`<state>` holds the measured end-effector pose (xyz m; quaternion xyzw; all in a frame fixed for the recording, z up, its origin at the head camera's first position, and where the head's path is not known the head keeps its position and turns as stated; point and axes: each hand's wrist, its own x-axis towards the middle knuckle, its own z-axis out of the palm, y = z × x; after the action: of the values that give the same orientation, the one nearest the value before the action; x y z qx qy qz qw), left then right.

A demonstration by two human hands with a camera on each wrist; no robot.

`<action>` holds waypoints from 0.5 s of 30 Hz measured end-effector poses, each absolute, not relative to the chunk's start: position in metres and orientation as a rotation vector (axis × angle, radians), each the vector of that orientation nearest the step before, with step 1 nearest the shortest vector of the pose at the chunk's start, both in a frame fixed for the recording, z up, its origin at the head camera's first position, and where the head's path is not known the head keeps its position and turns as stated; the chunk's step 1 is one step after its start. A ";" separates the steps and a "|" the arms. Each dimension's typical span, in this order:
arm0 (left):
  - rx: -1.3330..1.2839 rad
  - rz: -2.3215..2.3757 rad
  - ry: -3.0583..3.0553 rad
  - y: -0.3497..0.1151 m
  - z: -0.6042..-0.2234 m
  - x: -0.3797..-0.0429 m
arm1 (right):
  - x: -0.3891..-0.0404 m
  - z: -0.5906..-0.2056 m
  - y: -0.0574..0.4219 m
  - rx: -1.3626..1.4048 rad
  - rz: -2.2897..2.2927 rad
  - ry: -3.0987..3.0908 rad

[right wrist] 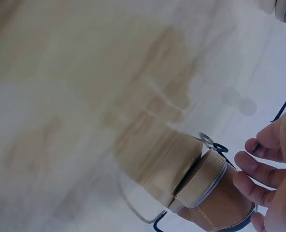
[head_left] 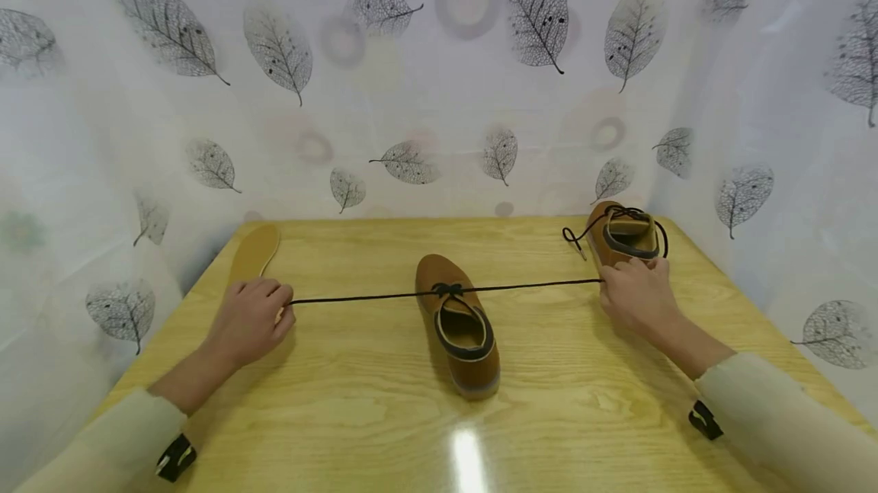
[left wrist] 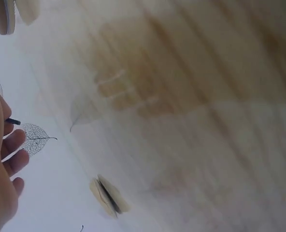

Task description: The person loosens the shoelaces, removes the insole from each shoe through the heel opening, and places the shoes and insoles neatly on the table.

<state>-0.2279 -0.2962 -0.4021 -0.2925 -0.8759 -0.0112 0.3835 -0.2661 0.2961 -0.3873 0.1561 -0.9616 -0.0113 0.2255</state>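
A brown ankle shoe (head_left: 473, 371) stands in the middle of the wooden table, toe pointing away from me. From the knot at its front, a black shoelace (head_left: 370, 297) runs out taut to both sides. My left hand (head_left: 255, 319) pinches the lace's left end; in the left wrist view a dark lace tip (left wrist: 13, 121) pokes out between the fingers. On the other side my right hand (head_left: 638, 296) pinches the right end, and the right wrist view shows its tip (right wrist: 257, 146) between thumb and forefinger.
A second brown shoe (head_left: 604, 238) with loose black laces stands at the back right, just beyond my right hand. At the back left lies a tan insole (head_left: 255, 251), close behind my left hand. A leaf-patterned white curtain (head_left: 439, 97) surrounds the table (head_left: 357, 417).
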 end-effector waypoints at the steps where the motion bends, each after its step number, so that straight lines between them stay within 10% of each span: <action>1: -0.731 -0.034 -2.250 -0.296 -0.403 -0.227 | -0.266 -0.386 0.295 0.413 -0.025 -2.688; 15: -0.768 -0.073 -2.359 -0.246 -0.396 -0.228 | -0.267 -0.381 0.248 0.483 -0.019 -2.711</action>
<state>-0.2279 -0.2464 -0.3963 -0.2927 -0.8992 -0.0277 0.3241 -0.2666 0.2482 -0.3809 0.1721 -0.9660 -0.0067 0.1928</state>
